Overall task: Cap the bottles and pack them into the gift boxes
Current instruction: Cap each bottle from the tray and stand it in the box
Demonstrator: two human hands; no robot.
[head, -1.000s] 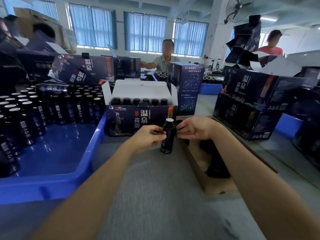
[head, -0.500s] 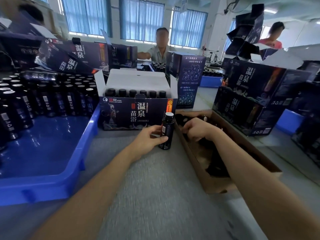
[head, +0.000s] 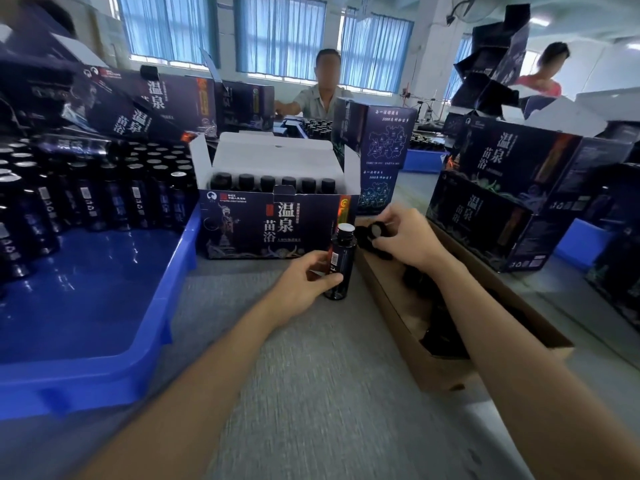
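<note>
Head view: dark, pale-topped, barcode-labelled bottle (head: 343,261) upright in left hand (head: 300,286)

near-black bottle (head: 341,263) in the middle, with white barcode label and pale silvery top. black cap (head: 375,231) just right of it. open gift box (head: 249,230) behind: deep navy, white characters, orange-red strip, pale line drawings, white inner flaps. bright blue tray (head: 86,299) at left. speckled grey worktop (head: 311,375). plain brown carton (head: 446,374) at right. blue pleated curtains (head: 280,36) far off.

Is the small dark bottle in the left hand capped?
No: the small dark bottle has a bare pale top; the right hand holds a black cap.
</note>
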